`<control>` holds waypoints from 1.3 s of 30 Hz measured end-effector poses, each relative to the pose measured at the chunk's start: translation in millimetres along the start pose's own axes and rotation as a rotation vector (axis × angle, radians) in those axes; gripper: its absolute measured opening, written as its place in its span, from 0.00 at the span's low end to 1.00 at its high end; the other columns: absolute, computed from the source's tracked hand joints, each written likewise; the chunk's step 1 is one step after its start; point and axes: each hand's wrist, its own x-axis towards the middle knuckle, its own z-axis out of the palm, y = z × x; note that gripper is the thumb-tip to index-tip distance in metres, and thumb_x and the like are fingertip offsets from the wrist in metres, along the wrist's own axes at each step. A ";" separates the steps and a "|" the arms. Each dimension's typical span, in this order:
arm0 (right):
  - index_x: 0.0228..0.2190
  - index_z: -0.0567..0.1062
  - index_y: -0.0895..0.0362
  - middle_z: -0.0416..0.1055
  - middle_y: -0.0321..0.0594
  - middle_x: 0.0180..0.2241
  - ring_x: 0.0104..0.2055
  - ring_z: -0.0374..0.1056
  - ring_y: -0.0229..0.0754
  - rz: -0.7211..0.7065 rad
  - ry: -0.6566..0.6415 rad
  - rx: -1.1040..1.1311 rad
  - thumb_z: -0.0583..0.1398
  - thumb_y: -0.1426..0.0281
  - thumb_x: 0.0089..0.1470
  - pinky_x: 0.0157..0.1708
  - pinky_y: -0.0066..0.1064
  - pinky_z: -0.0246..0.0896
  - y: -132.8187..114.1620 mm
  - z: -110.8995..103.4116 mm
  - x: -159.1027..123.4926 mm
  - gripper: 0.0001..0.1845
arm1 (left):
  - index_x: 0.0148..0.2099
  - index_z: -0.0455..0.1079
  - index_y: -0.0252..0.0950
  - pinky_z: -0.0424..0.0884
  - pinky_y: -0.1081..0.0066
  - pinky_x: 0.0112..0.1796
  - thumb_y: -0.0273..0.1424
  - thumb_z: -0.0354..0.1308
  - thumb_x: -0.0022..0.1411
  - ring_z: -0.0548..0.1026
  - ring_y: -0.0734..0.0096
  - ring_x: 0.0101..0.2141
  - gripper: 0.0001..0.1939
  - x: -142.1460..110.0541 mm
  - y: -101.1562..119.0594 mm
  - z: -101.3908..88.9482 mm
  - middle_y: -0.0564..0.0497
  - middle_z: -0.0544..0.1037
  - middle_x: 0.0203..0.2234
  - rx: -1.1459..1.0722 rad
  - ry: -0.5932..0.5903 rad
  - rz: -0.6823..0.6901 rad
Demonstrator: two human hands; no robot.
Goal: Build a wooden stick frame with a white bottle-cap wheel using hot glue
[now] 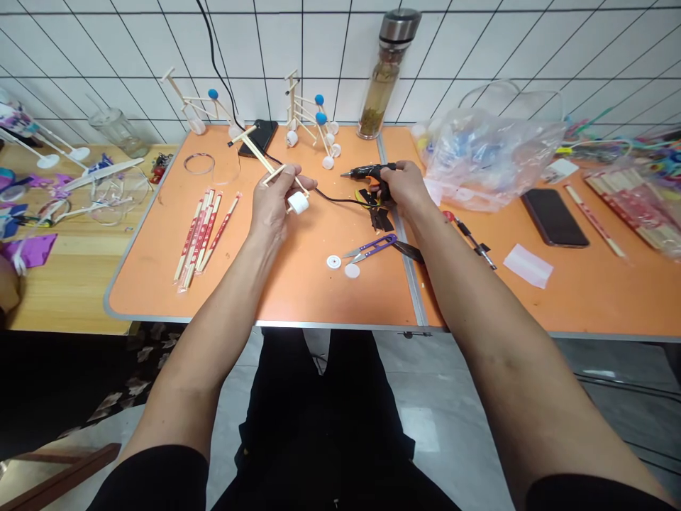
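Observation:
Between the fingers of my left hand (272,202) is a small frame of wooden sticks (257,150), with a white bottle cap wheel (299,202) at its near end. My right hand (407,186) is wrapped round a black hot glue gun (367,172), its nozzle pointing left toward the frame but apart from it. Below the glue gun lie a yellow and black object (377,211), purple thread snips (372,247) and two white discs, one ridged (333,262) and one plain (352,270).
Wrapped chopsticks (198,238) lie at left. Two stick models with blue balls, one at left (198,103) and one nearer the middle (308,117), stand by the wall near a tea bottle (380,89). A plastic bag (489,156) and a phone (555,217) are at right.

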 end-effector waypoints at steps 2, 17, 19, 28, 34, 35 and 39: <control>0.44 0.69 0.50 0.82 0.50 0.39 0.45 0.83 0.58 0.051 0.055 -0.006 0.62 0.73 0.58 0.45 0.52 0.80 -3.2 4.7 -0.2 0.13 | 0.41 0.78 0.42 0.83 0.62 0.40 0.58 0.77 0.61 0.92 0.52 0.44 0.26 0.1 0.1 0.2 0.48 0.85 0.29 0.003 -0.005 -0.003; 0.59 0.81 0.60 0.83 0.62 0.56 0.60 0.78 0.67 -0.140 0.066 -0.571 0.66 0.66 0.63 0.62 0.60 0.73 -4.2 -2.7 -15.9 0.25 | 0.40 0.77 0.42 0.83 0.64 0.38 0.59 0.77 0.61 0.92 0.53 0.42 0.27 -5.3 1.7 2.7 0.47 0.86 0.30 0.029 -0.009 -0.015; 0.60 0.81 0.57 0.83 0.60 0.56 0.60 0.78 0.67 -0.150 0.083 -0.570 0.67 0.64 0.63 0.62 0.63 0.73 -1.5 -4.4 -19.2 0.26 | 0.41 0.78 0.42 0.84 0.63 0.39 0.59 0.77 0.61 0.92 0.52 0.43 0.27 -6.2 1.6 2.5 0.47 0.86 0.30 0.038 -0.011 -0.019; 0.56 0.83 0.50 0.85 0.50 0.54 0.51 0.80 0.54 -0.483 0.133 -0.294 0.65 0.64 0.68 0.61 0.54 0.77 -31.2 -0.2 -68.8 0.17 | 0.42 0.79 0.41 0.85 0.65 0.39 0.57 0.76 0.64 0.93 0.52 0.46 0.25 -9.4 -0.1 3.0 0.48 0.88 0.32 0.038 -0.035 -0.058; 0.37 0.82 0.51 0.87 0.41 0.40 0.40 0.81 0.47 -0.364 -0.195 0.044 0.66 0.68 0.65 0.45 0.44 0.82 -58.7 19.0 -106.1 0.03 | 0.42 0.78 0.41 0.88 0.61 0.44 0.54 0.77 0.65 0.93 0.50 0.48 0.23 -10.1 -1.4 4.3 0.46 0.90 0.34 0.033 -0.048 -0.080; 0.35 0.82 0.51 0.87 0.42 0.40 0.39 0.81 0.46 -0.333 -0.248 0.068 0.67 0.67 0.66 0.43 0.42 0.80 -61.6 19.5 -110.3 0.05 | 0.43 0.78 0.41 0.88 0.61 0.44 0.53 0.77 0.65 0.93 0.49 0.48 0.23 -10.2 -1.5 4.5 0.46 0.90 0.34 0.031 -0.049 -0.084; 0.34 0.83 0.52 0.87 0.42 0.39 0.37 0.78 0.42 -0.250 -0.353 0.140 0.68 0.63 0.70 0.34 0.35 0.71 -68.8 17.3 -119.6 0.11 | 0.43 0.79 0.40 0.88 0.60 0.48 0.50 0.77 0.67 0.93 0.50 0.50 0.20 -12.7 -0.4 5.5 0.44 0.92 0.38 -0.007 -0.063 -0.115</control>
